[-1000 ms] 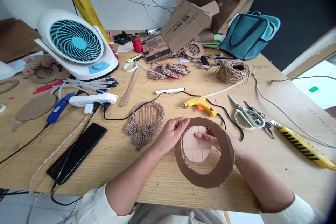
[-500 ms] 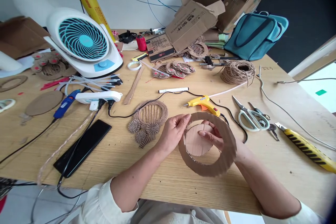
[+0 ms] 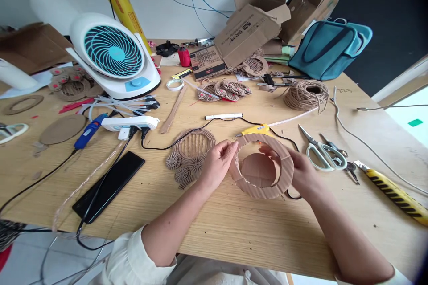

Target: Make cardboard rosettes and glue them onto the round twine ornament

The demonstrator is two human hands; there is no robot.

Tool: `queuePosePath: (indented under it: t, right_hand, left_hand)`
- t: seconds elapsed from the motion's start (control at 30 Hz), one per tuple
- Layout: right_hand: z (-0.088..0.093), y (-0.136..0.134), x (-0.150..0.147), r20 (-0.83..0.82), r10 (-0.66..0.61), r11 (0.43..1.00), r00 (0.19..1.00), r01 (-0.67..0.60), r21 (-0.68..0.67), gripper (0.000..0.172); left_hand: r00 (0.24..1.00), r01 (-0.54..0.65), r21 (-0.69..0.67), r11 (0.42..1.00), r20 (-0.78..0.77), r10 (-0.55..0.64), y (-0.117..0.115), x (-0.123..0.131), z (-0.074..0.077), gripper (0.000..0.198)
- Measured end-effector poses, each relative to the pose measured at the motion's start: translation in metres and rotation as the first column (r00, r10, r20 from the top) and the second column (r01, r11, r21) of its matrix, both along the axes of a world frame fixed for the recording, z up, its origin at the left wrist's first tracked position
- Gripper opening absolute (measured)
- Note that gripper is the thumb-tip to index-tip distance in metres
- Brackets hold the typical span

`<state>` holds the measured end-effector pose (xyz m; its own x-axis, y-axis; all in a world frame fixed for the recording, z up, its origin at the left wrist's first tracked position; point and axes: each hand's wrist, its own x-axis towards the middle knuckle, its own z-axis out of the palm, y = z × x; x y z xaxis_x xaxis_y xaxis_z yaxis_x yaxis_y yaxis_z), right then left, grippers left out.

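A brown cardboard ring (image 3: 264, 191) stands tilted above the wooden table (image 3: 234, 227), held from both sides. My left hand (image 3: 216, 164) pinches its left rim. My right hand (image 3: 302, 171) grips its right rim, fingers partly hidden behind the ring. A cardboard disc (image 3: 259, 170) shows through the ring's hole. A yellow glue gun (image 3: 256, 130) lies just behind the ring. A woven cardboard ornament with small rosettes (image 3: 190, 153) lies to the left of my left hand.
Scissors (image 3: 323, 153) and a yellow utility knife (image 3: 393, 193) lie to the right. A twine ball (image 3: 305, 94), white marker (image 3: 223, 116), teal bag (image 3: 329, 49) and open boxes (image 3: 249, 26) sit behind. A fan (image 3: 113, 58), power strip (image 3: 129, 123) and black phone (image 3: 109, 185) are at left.
The ring has been lifted and tipped up on edge, away from me toward the glue gun. Both hands moved up with it. The view has shifted slightly.
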<state>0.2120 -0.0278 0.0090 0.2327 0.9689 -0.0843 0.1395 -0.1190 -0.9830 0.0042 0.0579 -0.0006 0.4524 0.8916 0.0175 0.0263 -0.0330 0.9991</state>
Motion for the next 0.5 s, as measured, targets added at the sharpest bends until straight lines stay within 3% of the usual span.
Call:
queuePosePath:
  t: [0.07, 0.13, 0.27, 0.5]
  right_hand:
    - [0.003, 0.0, 0.004, -0.13, -0.101, 0.995, 0.986, 0.1, -0.015, 0.042]
    - [0.006, 0.0, 0.004, -0.201, -0.084, 0.996, 0.976, 0.075, -0.056, 0.047]
    - [0.006, 0.0, -0.004, -0.137, 0.017, 0.995, 0.99, -0.03, -0.093, 0.049]
    - [-0.001, 0.002, -0.006, -0.116, -0.011, 1.0, 0.993, 0.011, -0.002, 0.042]
  left_hand:
    - [1.0, -0.011, 0.034, 0.999, -0.025, 0.011, 0.0, 0.0, 0.002, 0.044]
    - [1.0, -0.013, 0.054, 0.998, -0.026, 0.014, 0.0, -0.001, 0.004, 0.041]
    - [0.999, 0.032, -0.009, 0.999, -0.005, -0.032, -0.002, 0.0, 0.005, 0.035]
    - [0.988, 0.136, -0.174, 0.975, 0.092, -0.122, -0.002, 0.0, 0.005, 0.04]
